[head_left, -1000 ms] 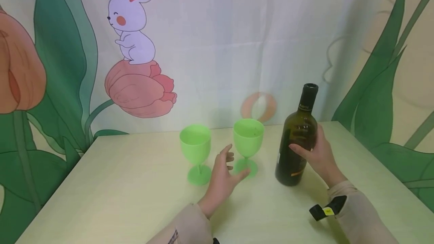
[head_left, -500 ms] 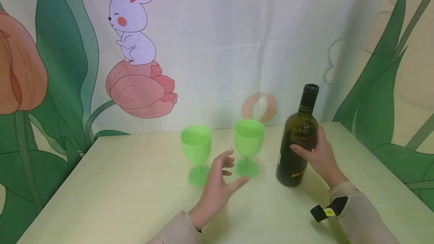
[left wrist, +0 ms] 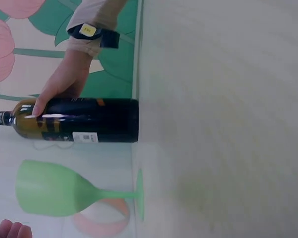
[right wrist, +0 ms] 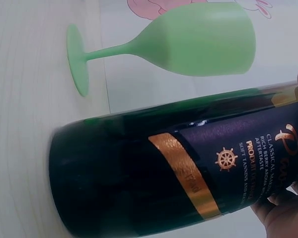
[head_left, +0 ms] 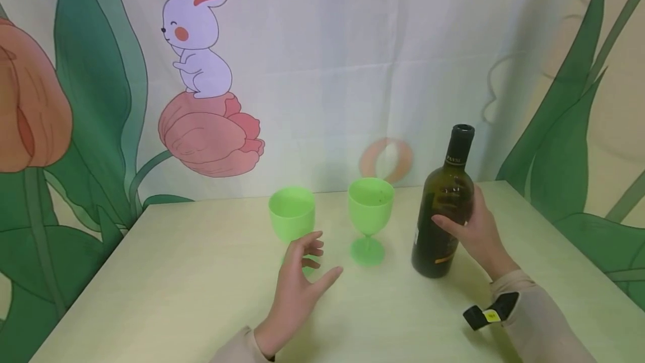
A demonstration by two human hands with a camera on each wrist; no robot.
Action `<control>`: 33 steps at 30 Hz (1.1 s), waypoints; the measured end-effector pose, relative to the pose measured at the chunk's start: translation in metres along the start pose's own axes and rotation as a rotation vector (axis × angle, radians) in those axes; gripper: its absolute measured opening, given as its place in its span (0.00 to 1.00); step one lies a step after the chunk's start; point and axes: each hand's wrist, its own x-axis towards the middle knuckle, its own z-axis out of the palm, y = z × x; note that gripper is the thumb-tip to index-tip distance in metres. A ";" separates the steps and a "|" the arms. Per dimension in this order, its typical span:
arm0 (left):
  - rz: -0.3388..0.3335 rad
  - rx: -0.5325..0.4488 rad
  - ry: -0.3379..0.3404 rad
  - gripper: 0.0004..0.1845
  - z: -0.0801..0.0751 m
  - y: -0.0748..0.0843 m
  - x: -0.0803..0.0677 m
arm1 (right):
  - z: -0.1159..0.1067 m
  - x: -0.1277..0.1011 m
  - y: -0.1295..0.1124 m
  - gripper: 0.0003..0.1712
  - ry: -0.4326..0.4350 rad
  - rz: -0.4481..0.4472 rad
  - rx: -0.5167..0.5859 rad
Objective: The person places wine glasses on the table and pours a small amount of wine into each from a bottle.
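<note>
My right hand (head_left: pixel 478 234) grips a dark wine bottle (head_left: pixel 438 223) around its body, thumb across the near side. The bottle stands nearly upright, its base at the tabletop. In the right wrist view the wine bottle (right wrist: pixel 164 163) shows a dark label with an orange stripe. My left hand (head_left: pixel 294 290) hovers over the table with fingers loosely bent and nothing in them. Behind it stands a light green goblet (head_left: pixel 292 217), its stem and foot mostly covered by that hand. A second green goblet (head_left: pixel 370 209) stands upright between the left hand and the bottle.
The pale table (head_left: pixel 166 279) ends at a printed cloth backdrop (head_left: pixel 312 83) with a rabbit and flowers. A black strap with a small device (head_left: pixel 484 315) sits on the right wrist.
The left hand has moved left and toward the person, away from the right goblet, and now covers the left goblet's lower part. The right hand and bottle have hardly moved.
</note>
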 end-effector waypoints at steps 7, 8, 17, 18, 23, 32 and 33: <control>0.177 0.076 0.143 0.33 -0.013 -0.006 0.004 | 0.000 0.000 0.001 0.51 0.000 0.003 0.006; 0.201 0.088 0.164 0.33 -0.015 -0.007 0.004 | 0.001 0.000 0.001 0.50 -0.002 0.002 0.008; 0.247 0.164 0.357 0.35 -0.028 -0.014 0.012 | 0.000 0.000 0.001 0.50 -0.008 0.003 0.010; 0.235 0.163 0.365 0.35 -0.029 -0.015 0.014 | 0.000 0.000 0.001 0.50 -0.007 0.005 0.010; 0.141 0.165 0.367 0.38 -0.036 -0.023 0.020 | 0.001 0.000 0.001 0.50 0.002 -0.005 0.027; -0.128 0.109 0.233 0.47 -0.040 -0.042 0.030 | 0.002 0.001 0.005 0.50 0.022 -0.004 0.013; -0.149 0.100 0.219 0.47 -0.040 -0.044 0.031 | 0.003 0.001 0.005 0.50 0.022 -0.003 0.013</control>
